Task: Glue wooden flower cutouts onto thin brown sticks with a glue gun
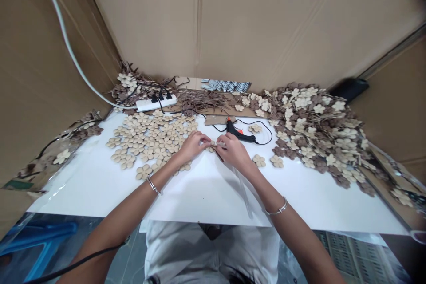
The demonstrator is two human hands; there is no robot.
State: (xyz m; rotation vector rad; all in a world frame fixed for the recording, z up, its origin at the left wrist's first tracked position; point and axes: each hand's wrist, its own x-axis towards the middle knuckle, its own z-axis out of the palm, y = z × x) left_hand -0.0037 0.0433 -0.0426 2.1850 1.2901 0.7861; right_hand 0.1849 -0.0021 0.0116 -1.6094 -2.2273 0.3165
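Observation:
Both my hands meet over the middle of the white table (pixel 100 186). My left hand (pixel 193 144) pinches a small beige wooden flower (pixel 213 144) at its fingertips. My right hand (pixel 233 151) is closed too, pressing a thin brown stick (pixel 219 154) against that flower. A clear glue stick (pixel 244 191) lies on the table under my right wrist. A black glue gun with an orange tip (pixel 238 133) lies just beyond my right hand.
Several beige flowers (pixel 149 137) are spread out to the left. A large heap of brown and cream finished flowers (pixel 316 128) fills the right side. A white power strip (pixel 156 103) and a bundle of brown sticks (pixel 203 100) lie at the back. Cardboard walls surround the table.

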